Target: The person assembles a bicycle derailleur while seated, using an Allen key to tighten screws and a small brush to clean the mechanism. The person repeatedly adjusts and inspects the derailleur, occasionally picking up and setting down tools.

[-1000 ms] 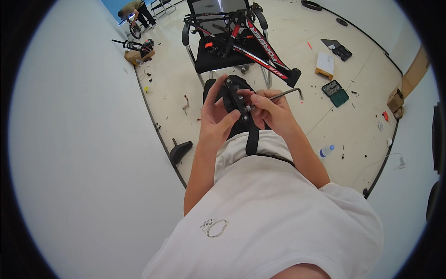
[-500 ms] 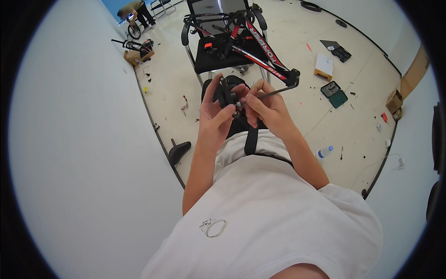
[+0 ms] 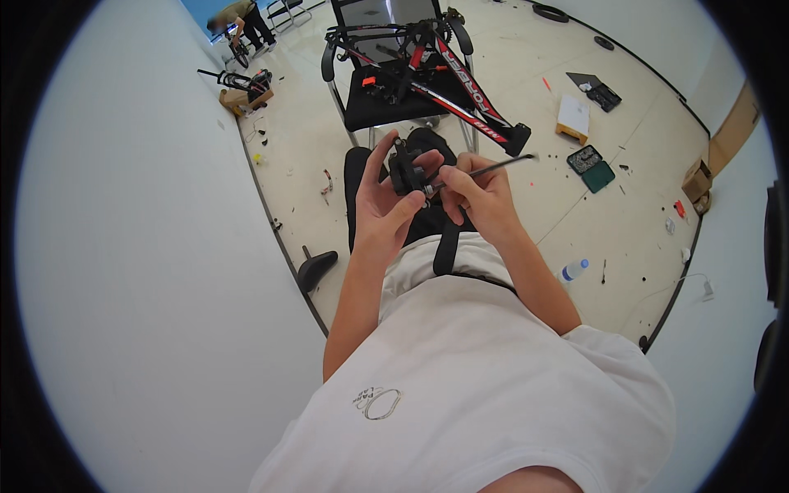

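Note:
Above my lap, my left hand (image 3: pixel 384 205) grips a black brake caliper (image 3: pixel 405 168), fingers behind it and thumb along its lower edge. My right hand (image 3: pixel 481 197) pinches a long dark hex key (image 3: pixel 497 166) between thumb and fingers. One end of the key meets the caliper's side near a small silver bolt; the other points off to the right. The exact contact is partly covered by my fingers. Beyond my hands, a black, red and white bicycle frame (image 3: pixel 444 97) lies across a black office chair (image 3: pixel 362 111).
A black saddle (image 3: pixel 316 269) lies at left by the wall. To the right are a green bit case (image 3: pixel 604 175), a white-and-yellow box (image 3: pixel 573 119), a black tool case (image 3: pixel 604 97) and a water bottle (image 3: pixel 574 269). At far left a person (image 3: pixel 240 23) bends over a wheel.
The hex key has turned in my right hand; its bent far end no longer shows as a hook beside the frame. Both hands have shifted slightly, still on the caliper and key.

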`<act>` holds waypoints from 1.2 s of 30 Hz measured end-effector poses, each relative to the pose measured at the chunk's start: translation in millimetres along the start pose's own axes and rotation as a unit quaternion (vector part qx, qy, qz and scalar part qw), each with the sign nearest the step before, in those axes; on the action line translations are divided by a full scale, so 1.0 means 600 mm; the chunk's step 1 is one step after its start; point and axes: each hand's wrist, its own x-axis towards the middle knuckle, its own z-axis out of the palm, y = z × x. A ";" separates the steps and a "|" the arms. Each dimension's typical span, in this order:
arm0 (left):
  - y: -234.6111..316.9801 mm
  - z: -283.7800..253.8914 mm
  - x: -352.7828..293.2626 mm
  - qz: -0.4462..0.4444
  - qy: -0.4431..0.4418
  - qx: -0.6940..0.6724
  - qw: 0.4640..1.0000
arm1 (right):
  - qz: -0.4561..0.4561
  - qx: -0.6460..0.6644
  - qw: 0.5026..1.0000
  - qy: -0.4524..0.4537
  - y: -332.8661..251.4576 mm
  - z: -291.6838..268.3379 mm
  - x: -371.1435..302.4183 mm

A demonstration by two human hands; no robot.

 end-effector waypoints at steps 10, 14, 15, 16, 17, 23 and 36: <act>-0.001 -0.016 0.018 -0.022 0.057 -0.032 0.998 | 0.003 0.013 0.997 -0.070 -0.003 -0.001 0.028; 0.003 -0.034 0.019 -0.030 0.047 -0.038 0.998 | 0.025 -0.025 0.998 -0.061 -0.011 0.000 0.024; 0.008 -0.035 0.027 -0.028 0.035 -0.026 0.999 | 0.023 -0.027 0.997 -0.063 -0.017 0.001 0.029; 0.008 -0.034 0.023 -0.027 0.040 -0.021 0.999 | 0.020 -0.029 0.997 -0.066 -0.017 0.002 0.029; 0.008 -0.034 0.017 -0.026 0.045 -0.015 0.999 | 0.022 -0.029 0.997 -0.066 -0.013 0.003 0.024; 0.012 -0.039 0.024 -0.045 0.038 -0.001 0.998 | 0.005 -0.029 0.998 -0.046 -0.005 0.006 0.026; 0.012 0.002 0.020 -0.065 0.045 0.012 0.997 | 0.045 -0.040 0.998 0.036 -0.019 0.025 0.015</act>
